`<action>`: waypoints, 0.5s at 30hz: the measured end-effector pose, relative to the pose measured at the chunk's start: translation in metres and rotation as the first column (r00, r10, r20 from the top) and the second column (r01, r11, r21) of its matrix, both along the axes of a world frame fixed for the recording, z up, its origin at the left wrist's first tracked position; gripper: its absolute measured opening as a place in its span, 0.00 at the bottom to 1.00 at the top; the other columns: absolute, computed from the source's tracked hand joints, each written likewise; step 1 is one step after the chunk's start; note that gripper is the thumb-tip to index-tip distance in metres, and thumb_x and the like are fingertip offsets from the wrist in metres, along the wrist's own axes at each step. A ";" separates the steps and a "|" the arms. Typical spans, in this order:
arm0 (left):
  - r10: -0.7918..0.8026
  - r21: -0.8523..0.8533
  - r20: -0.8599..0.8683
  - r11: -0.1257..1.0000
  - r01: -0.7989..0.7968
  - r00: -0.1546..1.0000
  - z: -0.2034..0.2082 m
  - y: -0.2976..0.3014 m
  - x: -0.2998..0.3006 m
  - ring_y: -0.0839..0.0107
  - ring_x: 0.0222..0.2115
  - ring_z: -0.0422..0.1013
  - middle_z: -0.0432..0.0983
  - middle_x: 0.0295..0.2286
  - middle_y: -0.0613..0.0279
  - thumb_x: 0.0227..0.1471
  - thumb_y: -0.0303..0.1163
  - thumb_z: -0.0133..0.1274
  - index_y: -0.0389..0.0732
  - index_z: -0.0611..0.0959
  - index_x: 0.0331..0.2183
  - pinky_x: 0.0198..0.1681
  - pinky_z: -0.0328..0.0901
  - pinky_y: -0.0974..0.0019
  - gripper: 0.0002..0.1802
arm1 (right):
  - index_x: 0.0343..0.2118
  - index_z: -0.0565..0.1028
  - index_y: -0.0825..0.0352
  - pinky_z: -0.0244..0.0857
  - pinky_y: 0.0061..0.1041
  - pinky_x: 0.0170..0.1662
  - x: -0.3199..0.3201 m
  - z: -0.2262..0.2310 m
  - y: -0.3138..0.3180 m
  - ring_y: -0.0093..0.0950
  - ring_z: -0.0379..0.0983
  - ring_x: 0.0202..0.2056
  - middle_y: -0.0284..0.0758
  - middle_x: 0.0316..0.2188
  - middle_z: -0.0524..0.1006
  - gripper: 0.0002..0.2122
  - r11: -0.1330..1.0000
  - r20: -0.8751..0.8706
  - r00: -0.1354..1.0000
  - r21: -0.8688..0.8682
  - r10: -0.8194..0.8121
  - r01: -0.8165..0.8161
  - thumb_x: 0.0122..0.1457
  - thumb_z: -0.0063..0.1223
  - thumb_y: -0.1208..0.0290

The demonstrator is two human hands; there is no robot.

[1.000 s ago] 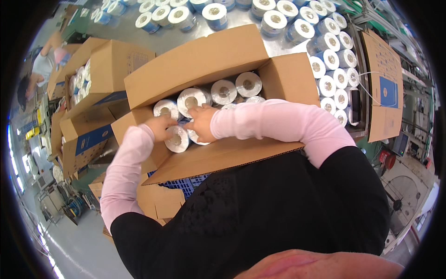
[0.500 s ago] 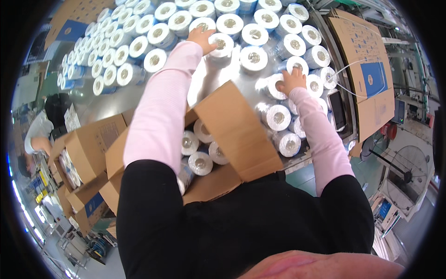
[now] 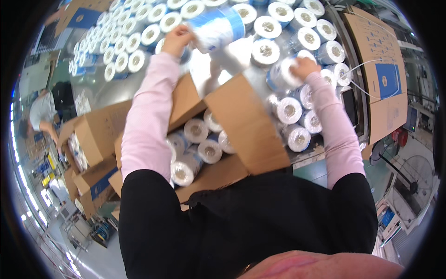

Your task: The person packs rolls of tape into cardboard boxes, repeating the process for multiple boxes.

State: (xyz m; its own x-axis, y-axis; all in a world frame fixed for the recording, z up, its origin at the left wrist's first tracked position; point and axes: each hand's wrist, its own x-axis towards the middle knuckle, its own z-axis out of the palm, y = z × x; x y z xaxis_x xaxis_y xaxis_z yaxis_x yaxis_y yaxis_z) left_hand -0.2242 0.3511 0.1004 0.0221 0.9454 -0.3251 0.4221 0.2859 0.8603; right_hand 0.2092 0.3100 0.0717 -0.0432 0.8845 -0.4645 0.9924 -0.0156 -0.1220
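Item: left hand (image 3: 175, 41), upper centre of the frame. We find it curled around one end of a wrapped roll with a blue band (image 3: 217, 28), lifted clear of the worktop (image 3: 104, 90); the end grip leaves the roll free to swing toward the box.

Item: right hand (image 3: 304, 66), upper right. We see its fingers wrapped over a second wrapped roll (image 3: 284, 73), tipped on its side among standing rolls, though motion blur leaves the exact hold uncertain.

Item: open cardboard box (image 3: 246, 125), centre, flaps folded outward so the mouth stays clear; packed rolls (image 3: 200, 144) lie in rows inside.

Item: stock of upright rolls (image 3: 121, 44), upper left, within arm's reach.

Change noted: half a second earlier we saw both hands resting flat on standing rolls; now each has one raised or tipped, drawn nearer the box.
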 end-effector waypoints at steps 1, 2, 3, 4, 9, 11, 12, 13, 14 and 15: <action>0.089 0.087 0.408 0.987 -0.136 0.909 0.028 -0.025 -0.001 0.68 0.37 0.73 0.76 0.39 0.59 0.48 0.35 0.57 0.39 0.78 0.42 0.41 0.67 0.68 0.19 | 0.43 0.75 0.58 0.62 0.40 0.48 0.017 -0.001 0.010 0.36 0.71 0.46 0.42 0.42 0.75 0.17 0.994 -0.174 0.980 0.027 -0.096 0.102 0.54 0.46 0.55; 0.079 0.120 0.752 0.960 -0.253 0.655 0.059 -0.054 -0.004 0.70 0.35 0.73 0.76 0.40 0.60 0.50 0.33 0.55 0.38 0.79 0.40 0.37 0.68 0.71 0.15 | 0.44 0.75 0.60 0.66 0.34 0.44 0.027 0.005 0.017 0.33 0.74 0.41 0.41 0.39 0.77 0.16 0.989 -0.427 0.901 0.148 0.075 -0.012 0.56 0.44 0.59; 0.041 0.110 0.833 0.965 -0.237 0.552 0.093 -0.085 -0.016 0.68 0.35 0.73 0.76 0.39 0.59 0.49 0.33 0.56 0.38 0.79 0.39 0.38 0.67 0.70 0.14 | 0.44 0.75 0.62 0.69 0.28 0.39 0.035 0.014 0.023 0.30 0.76 0.37 0.39 0.37 0.79 0.16 0.955 -0.620 0.735 0.266 0.274 -0.131 0.59 0.41 0.62; 0.048 0.089 0.816 0.974 -0.207 0.576 0.123 -0.123 -0.026 0.67 0.36 0.73 0.75 0.39 0.58 0.48 0.32 0.56 0.38 0.79 0.39 0.38 0.67 0.69 0.14 | 0.45 0.75 0.64 0.70 0.26 0.39 0.019 0.040 0.019 0.30 0.76 0.37 0.39 0.37 0.78 0.15 0.995 -0.873 0.479 0.103 0.088 0.005 0.57 0.44 0.65; -0.088 -0.143 0.345 0.979 0.145 0.934 0.183 -0.277 -0.037 0.62 0.37 0.70 0.73 0.36 0.53 0.42 0.30 0.58 0.39 0.79 0.36 0.40 0.67 0.63 0.14 | 0.45 0.74 0.64 0.68 0.25 0.39 -0.084 0.202 -0.078 0.30 0.73 0.37 0.36 0.36 0.75 0.16 0.946 -0.989 -0.130 -0.032 -0.077 -0.323 0.52 0.53 0.71; -0.261 -0.056 -0.035 0.964 0.259 0.965 0.176 -0.319 -0.016 0.60 0.38 0.70 0.72 0.35 0.51 0.40 0.30 0.59 0.39 0.79 0.34 0.41 0.67 0.61 0.15 | 0.41 0.76 0.62 0.63 0.29 0.44 -0.127 0.242 -0.098 0.33 0.69 0.38 0.35 0.33 0.73 0.15 0.703 -0.875 0.081 0.324 0.477 -0.633 0.47 0.56 0.70; -0.304 0.026 -0.231 0.948 0.318 0.924 0.169 -0.334 -0.003 0.59 0.38 0.69 0.71 0.35 0.50 0.39 0.29 0.59 0.39 0.79 0.34 0.41 0.66 0.60 0.15 | 0.38 0.77 0.62 0.60 0.32 0.47 -0.149 0.254 -0.105 0.35 0.67 0.38 0.36 0.31 0.72 0.15 0.294 -0.452 0.059 0.469 0.890 -0.833 0.43 0.57 0.69; -0.312 0.095 -0.418 0.919 0.383 0.853 0.160 -0.345 0.008 0.57 0.39 0.67 0.69 0.35 0.50 0.35 0.28 0.60 0.40 0.79 0.33 0.41 0.65 0.60 0.16 | 0.35 0.77 0.62 0.57 0.35 0.50 -0.166 0.252 -0.134 0.35 0.66 0.38 0.36 0.30 0.71 0.15 0.206 -0.315 0.046 0.499 0.948 -0.842 0.40 0.58 0.67; -0.293 0.153 -0.585 0.876 0.458 0.756 0.143 -0.355 0.017 0.56 0.40 0.66 0.68 0.36 0.51 0.32 0.27 0.60 0.41 0.80 0.33 0.41 0.63 0.59 0.18 | 0.32 0.77 0.61 0.53 0.37 0.53 -0.179 0.241 -0.167 0.36 0.65 0.38 0.36 0.28 0.70 0.15 0.120 -0.170 0.037 0.508 0.985 -0.853 0.36 0.59 0.65; -0.330 0.176 -0.596 0.836 0.520 0.732 0.130 -0.360 0.023 0.48 0.41 0.63 0.66 0.38 0.47 0.33 0.28 0.60 0.40 0.79 0.35 0.44 0.62 0.56 0.19 | 0.30 0.78 0.60 0.53 0.39 0.53 -0.190 0.221 -0.183 0.36 0.66 0.39 0.37 0.29 0.71 0.13 0.132 -0.168 0.063 0.436 0.984 -0.890 0.37 0.59 0.64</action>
State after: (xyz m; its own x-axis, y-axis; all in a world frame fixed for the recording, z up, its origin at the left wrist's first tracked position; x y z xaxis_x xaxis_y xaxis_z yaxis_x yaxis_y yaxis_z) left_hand -0.2008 -0.0088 0.2302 0.3649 0.9255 -0.1013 0.8361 -0.2779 0.4729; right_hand 0.0190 0.1267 0.2931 -0.9997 0.0170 -0.0181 0.0214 0.9593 -0.2816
